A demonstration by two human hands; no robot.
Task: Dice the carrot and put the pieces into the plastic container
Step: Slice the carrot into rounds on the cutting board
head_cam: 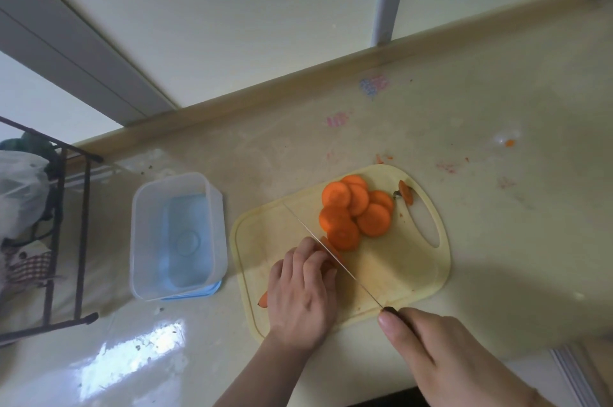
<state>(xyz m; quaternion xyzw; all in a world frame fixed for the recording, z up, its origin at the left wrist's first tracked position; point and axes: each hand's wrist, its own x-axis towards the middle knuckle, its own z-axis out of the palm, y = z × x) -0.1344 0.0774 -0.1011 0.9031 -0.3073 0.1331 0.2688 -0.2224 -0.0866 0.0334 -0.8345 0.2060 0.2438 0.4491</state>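
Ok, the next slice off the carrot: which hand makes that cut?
Right. The right hand grips the knife, its blade already against the carrot. The left hand holds the carrot down on the cutting board.

Both forearms are bare, with no sleeves showing. The left hand [300, 294] and right hand [431, 350] wear no gloves, rings or watch.

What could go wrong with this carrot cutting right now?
The knife blade runs right beside the left hand fingertips holding the carrot, so a slip could nick them. The loose slices are piled close to the blade and could roll off the cutting board.
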